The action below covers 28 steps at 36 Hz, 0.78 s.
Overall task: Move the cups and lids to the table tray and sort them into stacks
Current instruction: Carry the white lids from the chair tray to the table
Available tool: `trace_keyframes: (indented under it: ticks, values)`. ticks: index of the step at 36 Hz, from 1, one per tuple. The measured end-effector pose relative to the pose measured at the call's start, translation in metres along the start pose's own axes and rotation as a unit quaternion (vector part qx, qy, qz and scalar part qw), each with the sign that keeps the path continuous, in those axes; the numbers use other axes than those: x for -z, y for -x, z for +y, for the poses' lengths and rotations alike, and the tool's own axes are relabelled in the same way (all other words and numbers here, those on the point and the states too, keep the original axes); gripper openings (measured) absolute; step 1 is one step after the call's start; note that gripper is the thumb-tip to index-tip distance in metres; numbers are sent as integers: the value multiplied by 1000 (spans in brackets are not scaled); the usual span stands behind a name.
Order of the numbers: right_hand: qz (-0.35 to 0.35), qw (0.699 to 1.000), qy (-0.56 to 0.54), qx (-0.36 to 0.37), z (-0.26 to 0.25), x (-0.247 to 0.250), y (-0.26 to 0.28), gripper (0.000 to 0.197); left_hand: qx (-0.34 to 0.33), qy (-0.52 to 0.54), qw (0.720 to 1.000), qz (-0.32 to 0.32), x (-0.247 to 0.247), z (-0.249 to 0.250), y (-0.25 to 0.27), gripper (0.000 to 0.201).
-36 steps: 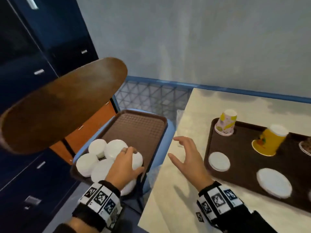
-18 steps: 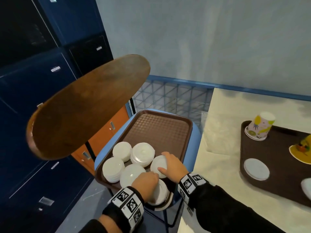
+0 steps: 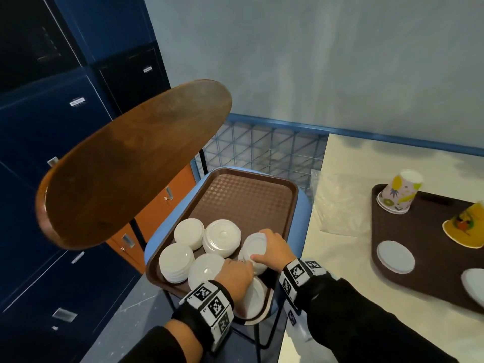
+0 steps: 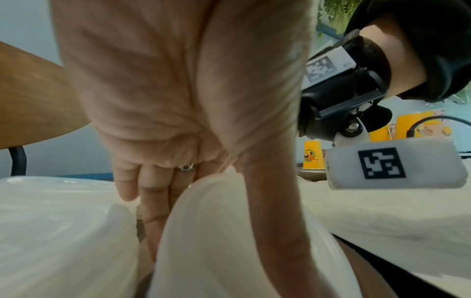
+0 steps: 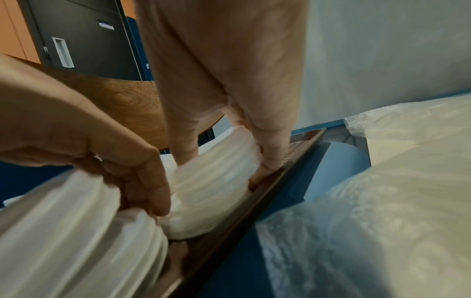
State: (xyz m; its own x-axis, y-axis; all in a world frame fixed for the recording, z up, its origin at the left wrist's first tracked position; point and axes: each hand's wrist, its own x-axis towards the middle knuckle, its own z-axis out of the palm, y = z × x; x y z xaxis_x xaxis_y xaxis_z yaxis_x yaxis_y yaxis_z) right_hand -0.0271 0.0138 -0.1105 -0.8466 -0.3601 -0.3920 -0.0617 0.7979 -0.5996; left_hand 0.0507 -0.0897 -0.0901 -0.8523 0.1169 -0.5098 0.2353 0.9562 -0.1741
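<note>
Head view: bench tray (image 3: 442,281) holds only two cups and loose lids, unsorted, while both hands grip lid stacks on the chair tray (image 3: 248,195) — right hand (image 3: 272,247) one, left hand (image 3: 235,275) another; most lids unmoved.

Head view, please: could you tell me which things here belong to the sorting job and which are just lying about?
Job:
- lid stacks
- chair tray
- table tray
- floral cup
- yellow cup
- left hand
- right hand

Lying about:
- chair backrest
- lockers
- plastic sheet

Far half of the chair tray (image 3: 248,195) lies bare — the chair back (image 3: 125,163) overhangs its left.
</note>
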Motion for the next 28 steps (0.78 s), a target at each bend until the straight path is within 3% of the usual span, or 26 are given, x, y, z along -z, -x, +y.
trace_keyframes:
  ticks: [8,10,15,21,28]
  values:
    - [-14,1000,-4,3,3,5,3,73,11,12,1000,7,4,2,5,56]
    - [-26,1000,2,10,4,5,4,72,-3,41,999,-15,8,0,8,64]
    - [-62,997,16,37,3,5,8,75,-12,165,986,-14,19,-23,23,54]
    - [-104,989,77,66,-9,-2,11,86,90,275,954,80,32,-64,43,55]
    - [-126,979,133,86,-18,-4,16,81,146,353,918,103,29,-77,54,57]
